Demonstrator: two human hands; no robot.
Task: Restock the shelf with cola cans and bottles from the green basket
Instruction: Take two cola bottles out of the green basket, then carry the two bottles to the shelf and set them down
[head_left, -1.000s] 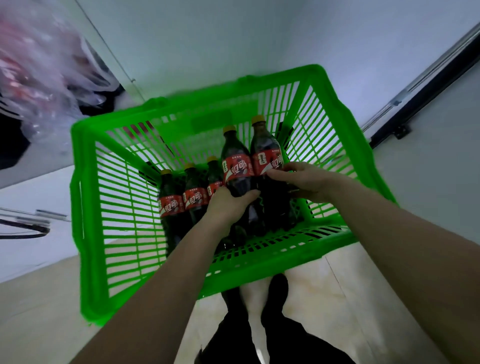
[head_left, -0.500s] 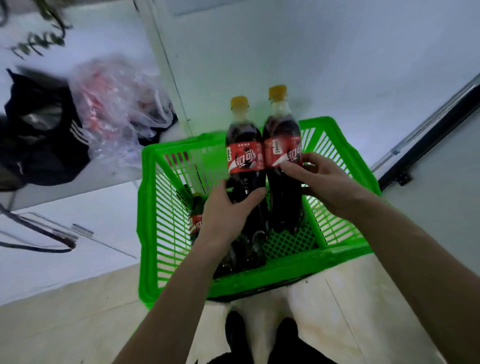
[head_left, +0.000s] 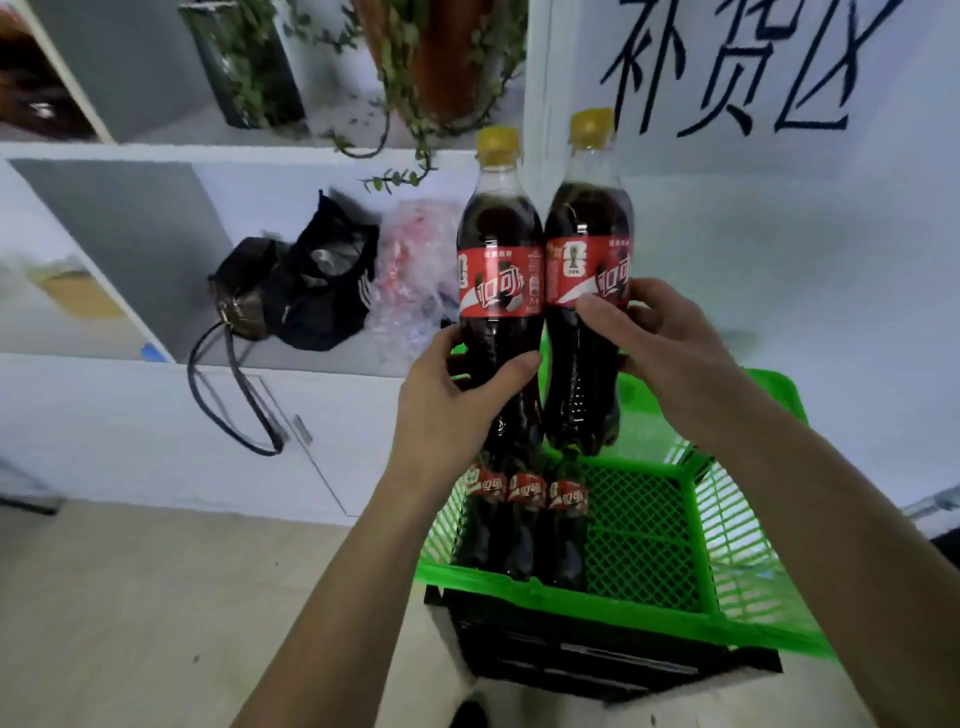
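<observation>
The left hand (head_left: 457, 400) grasps the lower body of the left cola bottle (head_left: 500, 291), thumb across its front. The right hand (head_left: 670, 353) grasps the right cola bottle (head_left: 587, 291) just below its red label. Both bottles stand upright at frame centre, sides touching, raised above the green basket (head_left: 649, 613) at lower right. Three smaller bottles (head_left: 524, 519) remain against the basket's left wall, their caps hidden behind the raised pair; bare lattice floor lies to their right. The basket rests on a black crate (head_left: 571, 660). At centre left, a white shelf (head_left: 156, 358) holds a black bag (head_left: 311, 291) and crumpled clear plastic (head_left: 410, 275).
</observation>
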